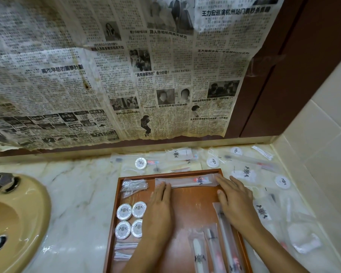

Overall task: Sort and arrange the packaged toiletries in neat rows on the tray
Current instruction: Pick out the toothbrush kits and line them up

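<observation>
A long packaged toothbrush [187, 181] lay crosswise along the wooden tray's [114, 213] far edge, the left hand [158, 209] and right hand [234, 200] pressing its ends, each grip flat and spread.

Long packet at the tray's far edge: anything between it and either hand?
No. Both hands already touch the long packet: the left hand at its left end, the right hand at its right end, fingers flat. It lies along the far rim of the tray.
</observation>
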`<state>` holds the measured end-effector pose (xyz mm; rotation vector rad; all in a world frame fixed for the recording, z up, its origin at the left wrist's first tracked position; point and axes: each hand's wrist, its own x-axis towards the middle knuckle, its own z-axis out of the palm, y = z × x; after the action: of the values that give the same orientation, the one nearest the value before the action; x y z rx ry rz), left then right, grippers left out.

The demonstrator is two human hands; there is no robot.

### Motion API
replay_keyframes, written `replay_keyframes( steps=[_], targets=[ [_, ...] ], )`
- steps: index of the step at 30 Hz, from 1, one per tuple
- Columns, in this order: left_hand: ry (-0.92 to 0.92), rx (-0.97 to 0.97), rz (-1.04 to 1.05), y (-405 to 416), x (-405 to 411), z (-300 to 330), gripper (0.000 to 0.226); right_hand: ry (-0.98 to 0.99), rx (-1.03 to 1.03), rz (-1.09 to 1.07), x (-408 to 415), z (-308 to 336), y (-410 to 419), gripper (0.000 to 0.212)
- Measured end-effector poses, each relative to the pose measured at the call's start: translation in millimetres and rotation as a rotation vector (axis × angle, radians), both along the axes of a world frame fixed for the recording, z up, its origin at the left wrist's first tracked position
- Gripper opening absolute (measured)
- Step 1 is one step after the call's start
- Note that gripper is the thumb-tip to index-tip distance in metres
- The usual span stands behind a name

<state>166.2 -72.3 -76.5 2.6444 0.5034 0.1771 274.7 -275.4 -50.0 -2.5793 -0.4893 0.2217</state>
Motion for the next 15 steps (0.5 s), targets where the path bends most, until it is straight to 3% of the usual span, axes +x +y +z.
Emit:
replay_keyframes(
  steps=[7,15],
  targets=[
    [-0.076,-0.131,-0.18,-34.3,8.1,21.9,0.03,-0.107,0.139,-0.095,-31.1,5.9,-30.3,0.031],
    [0.153,-0.291,-0.303,-74.8,52.9,23.1,0.022,-0.069,-0.056,-0.102,-100.7,-4.7,-57.1,0.018]
  ],
)
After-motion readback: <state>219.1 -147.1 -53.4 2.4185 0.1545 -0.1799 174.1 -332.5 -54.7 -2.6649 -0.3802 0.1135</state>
